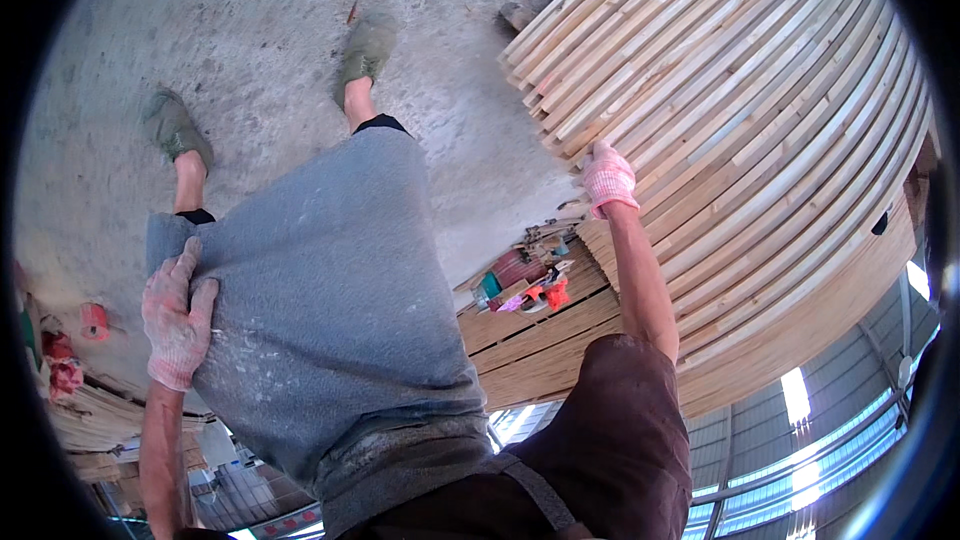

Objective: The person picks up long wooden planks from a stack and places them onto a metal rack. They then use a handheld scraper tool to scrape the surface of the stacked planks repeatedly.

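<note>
My right hand [609, 180], in a pink-and-white knit work glove, is at the near left ends of a stack of long pale wooden strips [740, 140]. Its fingers are closed at the end of one strip, and the fingertips are partly hidden. A matching dusty glove covers my left hand [180, 318], which lies against the grey apron [320, 270] over my leg. Those fingers are stretched out, the thumb apart, with nothing held. The strips lie side by side in a broad layer, their ends slightly uneven.
Beside the stack, wooden boards [545, 340] bear a clutter of small things, among them an orange-red item [553, 292]. A red cylindrical object [94, 321] is on the concrete floor [270, 40] at left. More wood pieces [100, 420] lie at the lower left.
</note>
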### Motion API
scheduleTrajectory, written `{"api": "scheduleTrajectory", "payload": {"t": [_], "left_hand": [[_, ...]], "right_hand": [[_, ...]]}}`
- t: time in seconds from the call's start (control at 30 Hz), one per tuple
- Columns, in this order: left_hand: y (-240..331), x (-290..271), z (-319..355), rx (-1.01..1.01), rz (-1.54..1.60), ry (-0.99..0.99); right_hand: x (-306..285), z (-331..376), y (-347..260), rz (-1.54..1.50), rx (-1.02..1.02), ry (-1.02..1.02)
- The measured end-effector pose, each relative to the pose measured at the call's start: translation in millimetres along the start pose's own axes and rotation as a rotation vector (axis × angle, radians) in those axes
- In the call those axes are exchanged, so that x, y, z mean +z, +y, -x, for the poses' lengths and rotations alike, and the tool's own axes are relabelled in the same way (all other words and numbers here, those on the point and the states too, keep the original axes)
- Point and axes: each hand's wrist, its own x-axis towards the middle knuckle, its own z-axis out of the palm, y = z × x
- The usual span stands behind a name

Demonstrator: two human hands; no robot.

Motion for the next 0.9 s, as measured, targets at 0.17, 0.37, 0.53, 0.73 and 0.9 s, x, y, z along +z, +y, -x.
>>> {"api": "scheduleTrajectory", "payload": {"t": [0.17, 0.37, 0.53, 0.73, 0.9], "left_hand": [[1.0, -3.1, 1.0, -0.014, -0.010, -0.017], [-1.3, 1.9, 5.9, -0.030, -0.003, 0.004], [-2.9, 2.7, 7.4, -0.028, 0.022, 0.014], [-2.6, 11.3, 12.9, -0.058, 0.044, 0.020], [0.9, 16.4, 8.8, -0.051, -0.016, 0.004]], "right_hand": [[2.4, -5.3, -10.7, 0.154, 0.047, 0.013], [2.5, -2.9, -9.3, 0.247, -0.049, 0.042], [83.5, 42.8, -4.7, 0.297, -0.103, -0.125], [-13.1, 30.2, -7.5, 0.109, -0.006, 0.137], [-47.2, -21.7, -0.4, 0.217, -0.001, 0.167]]}}
